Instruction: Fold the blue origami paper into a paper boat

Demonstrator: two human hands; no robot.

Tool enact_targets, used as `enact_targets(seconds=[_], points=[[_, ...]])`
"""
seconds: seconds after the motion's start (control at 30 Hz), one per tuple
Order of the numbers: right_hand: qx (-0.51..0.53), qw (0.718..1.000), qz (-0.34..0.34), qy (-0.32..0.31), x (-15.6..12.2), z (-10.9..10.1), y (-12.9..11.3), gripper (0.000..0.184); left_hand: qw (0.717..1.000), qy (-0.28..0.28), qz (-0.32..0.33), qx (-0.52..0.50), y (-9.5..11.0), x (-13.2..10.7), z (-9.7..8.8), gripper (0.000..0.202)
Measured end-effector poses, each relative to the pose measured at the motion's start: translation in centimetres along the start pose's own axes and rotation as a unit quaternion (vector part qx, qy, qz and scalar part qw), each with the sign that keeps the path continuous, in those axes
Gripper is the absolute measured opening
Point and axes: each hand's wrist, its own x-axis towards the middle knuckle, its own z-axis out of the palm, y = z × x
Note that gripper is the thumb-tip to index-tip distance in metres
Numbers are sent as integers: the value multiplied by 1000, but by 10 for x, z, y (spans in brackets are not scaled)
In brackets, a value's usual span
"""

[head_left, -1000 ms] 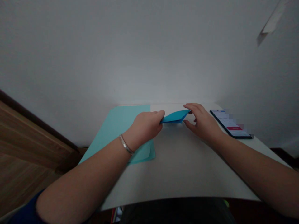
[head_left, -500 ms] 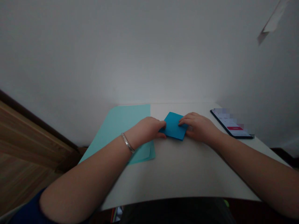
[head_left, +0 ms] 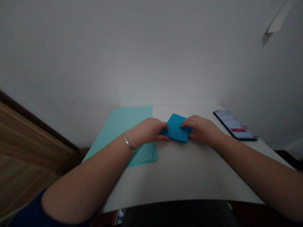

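Observation:
A folded piece of blue paper [head_left: 176,127] lies near the middle of the white table, turned at an angle. My left hand [head_left: 155,130] is at its left corner, fingers on the paper and thumb at the near edge. On the other side, my right hand [head_left: 200,129] grips the right corner, its fingertips over the top face and the thumb partly hidden at the side. Light teal sheets [head_left: 132,115] lie flat under my left hand and wrist, with one curled corner towards me.
A phone [head_left: 233,126] with a lit screen lies at the table's right edge. The white table [head_left: 184,179] stands against a grey-white wall [head_left: 151,56]. A wooden panel [head_left: 30,142] is at the left, and a paper piece [head_left: 279,20] hangs on the wall at upper right.
The blue paper has shifted very slightly to the right, along with my right hand. My left thumb has spread a little further from the fingers.

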Motion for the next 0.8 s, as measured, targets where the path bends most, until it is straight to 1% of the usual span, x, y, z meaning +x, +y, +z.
enact_targets(seconds=[0.07,0.13,0.27,0.37,0.43,0.5,0.57,0.67,0.73,0.8], points=[[1,1000,3,-3,0,-1,-1,30,1000,1,1,19,3,0,-2,33],[-1,1000,8,-7,1,-1,-2,31,1000,0,-2,28,6,-1,-4,28],[2,1000,13,-13,0,-2,-2,32,1000,-8,-5,2,4,0,-4,24],[-1,1000,13,-15,-1,-2,-2,32,1000,-9,7,-15,1,1,-1,23],[-8,1000,16,-17,-1,-2,-3,30,1000,1,5,-6,1,1,1,22],[-10,1000,19,-16,-1,-3,-4,30,999,24,-25,17,2,0,3,22],[-5,1000,23,-3,0,-3,-6,38,996,50,-60,33,5,-1,4,25],[17,999,17,45,2,-2,-7,59,994,68,-71,41,10,-1,5,32],[28,996,-4,86,3,-2,-8,71,993,73,-75,54,12,0,5,34],[30,991,-36,125,4,-3,-8,79,991,77,-86,69,13,0,5,32]])
